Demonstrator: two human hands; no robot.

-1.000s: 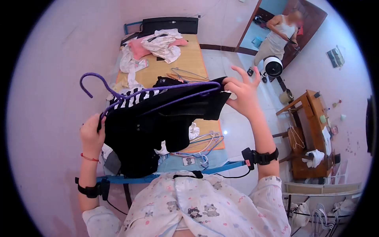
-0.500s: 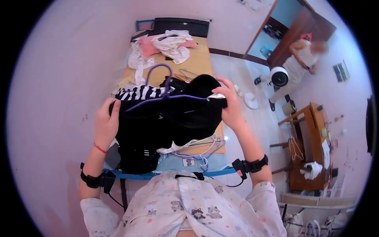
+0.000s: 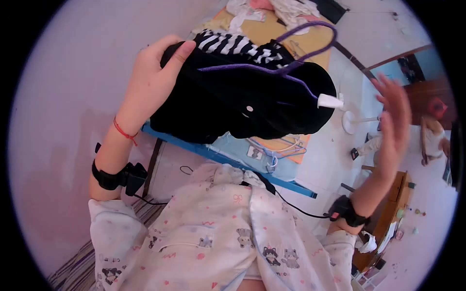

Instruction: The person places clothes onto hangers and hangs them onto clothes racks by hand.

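Note:
A black garment [image 3: 218,106] hangs on a purple hanger [image 3: 262,69], whose large loop stands up above it. My left hand [image 3: 165,63] is closed on the garment's upper left edge, thumb on top. At the right end a white clip [image 3: 330,101] sits on the cloth. My right hand [image 3: 395,116] is raised to the right of the clip, apart from the garment, with fingers spread and blurred; nothing shows in it. Behind the hanger lies black-and-white striped cloth [image 3: 238,46].
Behind the garment is a bed [image 3: 318,56] with a blue frame [image 3: 286,183]. Loose hangers [image 3: 291,145] and light clothes [image 3: 296,9] lie on it. To the right are a white fan [image 3: 350,122], a wooden desk [image 3: 395,194] and another person [image 3: 429,138].
My right hand has let go of the garment's right end and moved away right, leaving the white clip exposed. My left hand still holds on. The view has turned, and the garment appears higher.

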